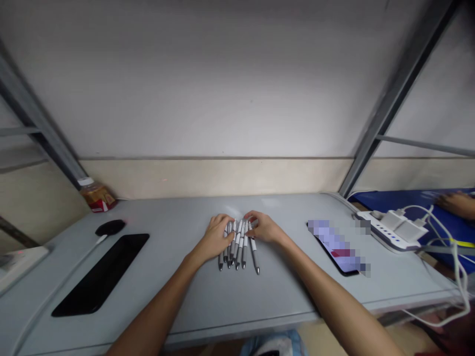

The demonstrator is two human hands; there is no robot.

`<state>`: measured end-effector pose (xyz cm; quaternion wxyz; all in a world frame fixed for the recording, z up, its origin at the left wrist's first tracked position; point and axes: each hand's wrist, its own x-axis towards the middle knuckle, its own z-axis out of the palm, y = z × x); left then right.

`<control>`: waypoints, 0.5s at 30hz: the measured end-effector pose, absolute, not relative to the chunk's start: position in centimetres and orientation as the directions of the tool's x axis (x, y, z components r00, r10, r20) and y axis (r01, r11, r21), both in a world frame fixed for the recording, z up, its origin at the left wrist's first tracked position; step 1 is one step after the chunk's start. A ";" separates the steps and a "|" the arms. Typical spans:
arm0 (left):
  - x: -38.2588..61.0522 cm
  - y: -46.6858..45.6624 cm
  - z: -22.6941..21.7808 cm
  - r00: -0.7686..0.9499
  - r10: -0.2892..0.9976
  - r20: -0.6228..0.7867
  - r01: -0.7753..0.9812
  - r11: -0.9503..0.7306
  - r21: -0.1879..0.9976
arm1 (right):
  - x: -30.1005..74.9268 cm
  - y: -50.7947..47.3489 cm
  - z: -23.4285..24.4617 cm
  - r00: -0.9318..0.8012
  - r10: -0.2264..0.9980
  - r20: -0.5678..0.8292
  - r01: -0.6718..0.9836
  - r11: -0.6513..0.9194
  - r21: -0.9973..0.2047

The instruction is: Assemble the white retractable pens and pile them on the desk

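Observation:
Several white-and-grey pens (239, 244) lie side by side on the grey table (282, 301), their silver tips pointing toward me. One pen (254, 255) at the right is set a little apart from the others at its tip end. My left hand (216, 237) curls over the left side of the bunch, thumb and fingers closed on the pens. From the right, my right hand (264, 228) closes its thumb and fingertips on the upper part of the pens. My fingers hide parts of the pens' far ends.
At left are a black phone-like slab (102, 277), a round black pad (110, 227) with a white cable, and a bottle (97, 195). A lit phone (336, 249) and a power strip (389, 235) with chargers and cables sit at right. Another person's hand (457, 205) rests over a blue surface.

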<state>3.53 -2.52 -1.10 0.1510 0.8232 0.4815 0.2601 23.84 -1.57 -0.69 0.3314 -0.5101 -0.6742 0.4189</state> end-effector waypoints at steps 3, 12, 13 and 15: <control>3.7 -2.6 -1.0 0.414 0.874 0.256 0.719 -0.486 0.498 | 23.7 -1.3 -1.2 -0.259 0.966 0.010 0.391 0.115 -0.913; 3.6 -2.8 -0.6 0.436 0.873 0.219 0.727 -0.485 0.486 | 23.1 -1.3 -1.8 -0.240 0.962 0.129 0.511 0.238 -0.826; 3.5 -2.8 -0.6 0.436 0.875 0.208 0.728 -0.479 0.490 | 23.1 -1.4 -1.8 -0.240 0.962 0.133 0.508 0.241 -0.827; 3.4 -2.7 -0.7 0.436 0.879 0.193 0.729 -0.470 0.497 | 23.0 -1.4 -1.8 -0.238 0.962 0.132 0.485 0.236 -0.842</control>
